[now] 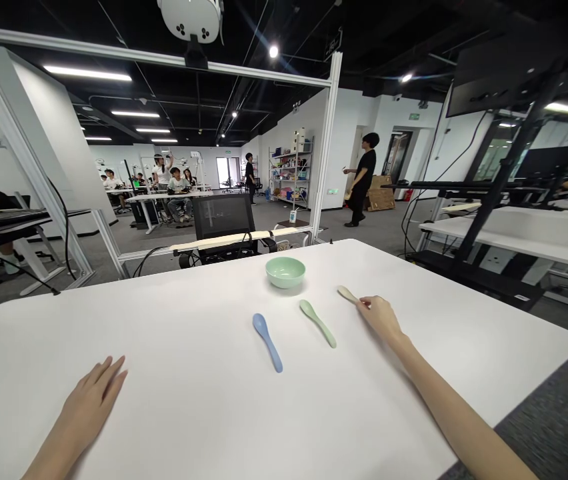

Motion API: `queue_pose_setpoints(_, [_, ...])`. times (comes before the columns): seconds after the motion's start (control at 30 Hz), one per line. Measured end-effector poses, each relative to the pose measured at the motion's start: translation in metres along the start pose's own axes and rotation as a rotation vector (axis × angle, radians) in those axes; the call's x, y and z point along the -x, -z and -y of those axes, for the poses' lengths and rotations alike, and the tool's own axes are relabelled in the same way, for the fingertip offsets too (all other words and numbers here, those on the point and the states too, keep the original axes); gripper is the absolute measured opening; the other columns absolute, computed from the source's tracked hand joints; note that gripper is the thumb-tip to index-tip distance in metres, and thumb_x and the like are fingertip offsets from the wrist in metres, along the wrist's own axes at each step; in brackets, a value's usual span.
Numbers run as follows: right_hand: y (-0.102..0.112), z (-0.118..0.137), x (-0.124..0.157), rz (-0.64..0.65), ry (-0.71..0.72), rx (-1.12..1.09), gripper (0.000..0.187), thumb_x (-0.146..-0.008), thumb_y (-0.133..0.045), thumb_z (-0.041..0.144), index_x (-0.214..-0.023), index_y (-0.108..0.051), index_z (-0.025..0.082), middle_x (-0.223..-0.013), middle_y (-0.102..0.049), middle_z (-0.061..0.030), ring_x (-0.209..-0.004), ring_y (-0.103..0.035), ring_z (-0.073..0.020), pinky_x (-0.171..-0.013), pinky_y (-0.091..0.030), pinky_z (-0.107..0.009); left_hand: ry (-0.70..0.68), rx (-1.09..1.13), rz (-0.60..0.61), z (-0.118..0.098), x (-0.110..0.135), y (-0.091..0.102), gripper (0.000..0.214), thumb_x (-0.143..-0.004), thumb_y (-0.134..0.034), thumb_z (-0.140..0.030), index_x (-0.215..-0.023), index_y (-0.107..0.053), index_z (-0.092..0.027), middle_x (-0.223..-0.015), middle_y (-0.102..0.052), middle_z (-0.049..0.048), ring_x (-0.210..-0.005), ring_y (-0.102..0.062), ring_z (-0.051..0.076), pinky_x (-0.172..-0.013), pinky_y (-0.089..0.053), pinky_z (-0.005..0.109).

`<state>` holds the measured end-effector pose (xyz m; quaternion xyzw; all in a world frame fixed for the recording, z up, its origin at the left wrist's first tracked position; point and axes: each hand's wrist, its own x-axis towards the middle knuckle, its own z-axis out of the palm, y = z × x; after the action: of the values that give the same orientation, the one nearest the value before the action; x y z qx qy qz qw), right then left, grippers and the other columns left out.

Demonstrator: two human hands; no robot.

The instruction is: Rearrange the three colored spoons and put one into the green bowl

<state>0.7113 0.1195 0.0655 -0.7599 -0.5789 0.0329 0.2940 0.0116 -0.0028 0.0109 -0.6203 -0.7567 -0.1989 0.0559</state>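
On the right of the white table, my right hand (380,316) is closed around the handle of a beige spoon (347,293), whose bowl end points away to the left. Left of that hand lies a light green spoon (318,323), and further left a blue spoon (267,342); neither is touched. A pale green bowl (285,273) stands upright behind the spoons, and its inside looks bare. At the left, my left hand (90,399) rests on the tabletop with its fingers stretched out, holding nothing.
The white table (184,407) has rounded corners. A metal frame (325,147) rises beyond its far edge, with an office chair (224,223) behind. A black stand (497,160) is at the right. One person (363,177) stands in the room beyond; others sit at desks.
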Motion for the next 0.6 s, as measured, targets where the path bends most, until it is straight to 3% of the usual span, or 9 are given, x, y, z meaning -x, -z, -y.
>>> queue_pose_setpoints(0.23, [0.003,0.002,-0.001,-0.059,0.002,-0.006,0.032,-0.093,-0.064,0.036,-0.106,-0.082,0.013,-0.109,-0.079,-0.0205,-0.098,-0.073,-0.0326,-0.083,-0.051,-0.035,-0.017,0.000,-0.021,0.006,-0.001,-0.004,0.074,-0.090,-0.034,-0.059,-0.138,-0.071,-0.016,-0.150,-0.068,0.0153,-0.144,-0.058,0.037,-0.120,-0.048,0.054])
queue_pose_setpoints(0.33, [0.004,0.014,0.003,-0.090,0.072,-0.034,0.035,-0.095,-0.060,0.040,-0.107,-0.080,0.014,-0.108,-0.077,-0.0195,-0.102,-0.072,-0.0322,-0.088,-0.051,-0.036,-0.015,-0.001,-0.030,0.007,-0.002,-0.003,0.071,-0.090,-0.036,-0.058,-0.137,-0.071,-0.017,-0.147,-0.070,0.0148,-0.142,-0.060,0.037,-0.119,-0.049,0.054])
queue_pose_setpoints(0.4, [0.000,0.028,0.009,-0.040,0.144,-0.084,0.034,-0.096,-0.057,0.040,-0.107,-0.078,0.016,-0.104,-0.077,-0.0164,-0.097,-0.072,-0.0293,-0.087,-0.051,-0.036,-0.042,0.015,-0.045,0.002,-0.002,0.001,0.071,-0.090,-0.037,-0.058,-0.138,-0.070,-0.018,-0.147,-0.070,0.0161,-0.142,-0.060,0.037,-0.118,-0.050,0.054])
queue_pose_setpoints(0.5, [-0.012,0.053,0.026,0.127,0.209,-0.163,0.034,-0.095,-0.060,0.045,-0.108,-0.072,0.017,-0.090,-0.075,-0.0100,-0.082,-0.070,-0.0248,-0.077,-0.050,-0.033,-0.096,0.094,-0.090,-0.024,0.000,0.013,0.067,-0.091,-0.039,-0.059,-0.137,-0.069,-0.020,-0.148,-0.069,0.0161,-0.139,-0.061,0.037,-0.117,-0.050,0.055])
queue_pose_setpoints(0.6, [-0.024,0.075,0.045,0.280,0.250,-0.246,0.032,-0.092,-0.063,0.046,-0.109,-0.064,0.019,-0.075,-0.068,-0.0015,-0.070,-0.064,-0.0214,-0.066,-0.044,-0.031,-0.089,0.284,-0.056,-0.076,0.005,0.030,0.063,-0.093,-0.042,-0.063,-0.134,-0.069,-0.025,-0.138,-0.074,0.0117,-0.130,-0.066,0.033,-0.114,-0.052,0.051])
